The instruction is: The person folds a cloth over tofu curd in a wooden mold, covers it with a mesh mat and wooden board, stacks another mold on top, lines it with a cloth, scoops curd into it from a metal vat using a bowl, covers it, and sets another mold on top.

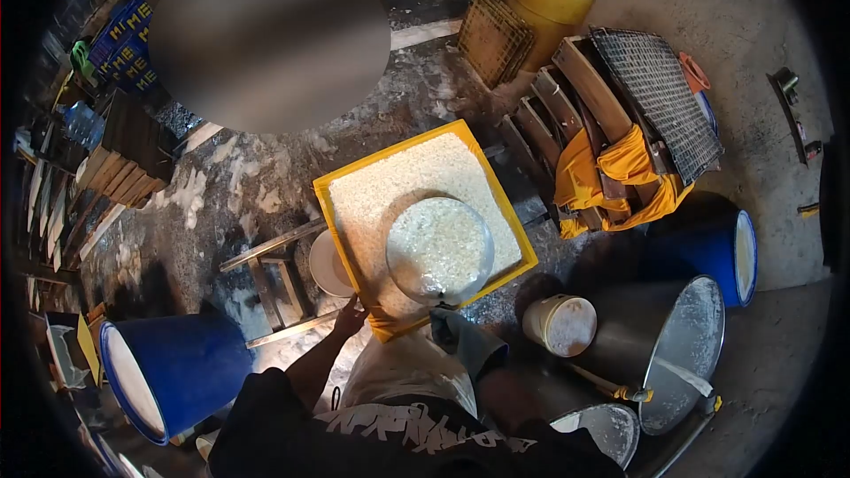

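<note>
A square tray edged in yellow cloth [423, 137] is full of white, crumbly material. On that material, towards the near side, rests a round metal bowl [439, 248] heaped with similar white pieces. My left hand [351, 317] is at the tray's near left edge, its fingers closed on the yellow rim. Near the bowl's close rim is my right hand [441, 308], dark and small, with grey cloth [469, 341] beside it; its fingers cannot be made out.
Blue barrels [190, 372] [739, 257] stand left and right. A white bucket [567, 325] and large metal vessels [682, 354] are at lower right. Wooden frames, a mesh rack [660, 97] and orange cloth [580, 173] lie upper right. A wooden stand [274, 288] is left of the tray.
</note>
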Demonstrator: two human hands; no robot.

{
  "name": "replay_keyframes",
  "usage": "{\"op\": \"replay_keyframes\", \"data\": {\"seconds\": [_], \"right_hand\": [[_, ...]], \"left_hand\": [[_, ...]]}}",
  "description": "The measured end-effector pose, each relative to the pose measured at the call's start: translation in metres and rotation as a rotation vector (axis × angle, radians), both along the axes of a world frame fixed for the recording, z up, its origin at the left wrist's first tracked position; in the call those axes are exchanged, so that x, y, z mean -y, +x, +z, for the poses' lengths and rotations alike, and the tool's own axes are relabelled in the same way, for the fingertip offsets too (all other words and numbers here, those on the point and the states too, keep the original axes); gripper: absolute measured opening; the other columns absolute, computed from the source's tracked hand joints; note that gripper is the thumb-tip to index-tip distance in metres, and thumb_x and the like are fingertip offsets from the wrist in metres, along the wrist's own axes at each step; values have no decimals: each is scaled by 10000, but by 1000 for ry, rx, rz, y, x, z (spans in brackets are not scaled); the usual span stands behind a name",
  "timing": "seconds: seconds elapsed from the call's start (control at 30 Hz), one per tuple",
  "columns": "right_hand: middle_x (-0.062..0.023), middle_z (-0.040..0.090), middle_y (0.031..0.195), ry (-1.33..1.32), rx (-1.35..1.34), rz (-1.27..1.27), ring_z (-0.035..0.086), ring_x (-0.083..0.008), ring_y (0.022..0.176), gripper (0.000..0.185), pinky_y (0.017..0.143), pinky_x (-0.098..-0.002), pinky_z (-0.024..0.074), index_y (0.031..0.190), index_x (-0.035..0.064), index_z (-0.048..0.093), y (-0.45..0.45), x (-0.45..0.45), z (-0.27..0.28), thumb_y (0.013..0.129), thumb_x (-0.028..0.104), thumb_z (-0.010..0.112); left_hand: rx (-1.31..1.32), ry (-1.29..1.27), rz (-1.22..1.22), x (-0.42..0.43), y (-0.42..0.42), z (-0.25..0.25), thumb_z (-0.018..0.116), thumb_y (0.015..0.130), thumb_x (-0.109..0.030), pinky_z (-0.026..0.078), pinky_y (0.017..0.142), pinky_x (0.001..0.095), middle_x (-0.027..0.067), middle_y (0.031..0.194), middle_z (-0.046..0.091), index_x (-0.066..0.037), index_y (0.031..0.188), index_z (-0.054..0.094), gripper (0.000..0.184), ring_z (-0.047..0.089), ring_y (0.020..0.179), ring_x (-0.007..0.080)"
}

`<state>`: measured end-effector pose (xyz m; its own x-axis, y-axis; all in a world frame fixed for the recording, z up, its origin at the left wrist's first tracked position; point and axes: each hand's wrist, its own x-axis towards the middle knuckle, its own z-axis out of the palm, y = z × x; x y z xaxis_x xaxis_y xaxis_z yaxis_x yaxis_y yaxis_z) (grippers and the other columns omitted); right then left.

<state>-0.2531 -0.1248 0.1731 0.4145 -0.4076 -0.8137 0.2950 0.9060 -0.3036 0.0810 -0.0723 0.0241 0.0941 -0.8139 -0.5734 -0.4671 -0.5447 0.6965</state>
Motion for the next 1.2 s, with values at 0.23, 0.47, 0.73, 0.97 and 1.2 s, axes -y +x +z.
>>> {"op": "replay_keyframes", "data": {"seconds": [0.23,0.47,0.73,0.97,1.2], "right_hand": [[5,470,674,-7,-400,94,479,-109,580,266,501,-339,416,814,112,555,-6,49,-26,922,354,576],[-117,662,872,-442,-1472,-635,611,-191,720,408,707,-356,518,1066,-32,598,-156,70,-47,821,266,733],[-36,541,751,-438,-911,-1468,509,-142,509,210,465,-314,473,1006,94,512,-291,-211,75,859,131,656],[-17,501,622,429,-645,-1853,471,-131,448,186,400,-305,432,799,114,496,-308,-532,-46,868,212,638],[-20,496,591,964,-944,-2016,443,-149,389,198,363,-313,382,749,115,488,-279,-663,-130,872,192,624]], "left_hand": [[94,91,28,7,-8,-2,667,854,-427,529,689,480,196,763,690,-129,1515,265,829,692,763,367],[336,154,-69,13,-10,7,690,780,-568,499,876,498,285,1105,643,-59,1490,258,975,635,1038,416],[682,-218,-281,20,-32,-22,707,770,-427,521,836,448,298,1120,621,-13,1214,451,659,636,1031,411],[213,391,-446,17,-199,47,648,921,-312,519,574,344,83,828,666,-135,1071,584,241,633,611,182],[176,303,-829,-47,-382,98,621,943,-321,488,571,271,27,855,666,-137,1093,605,238,624,656,115]]}}
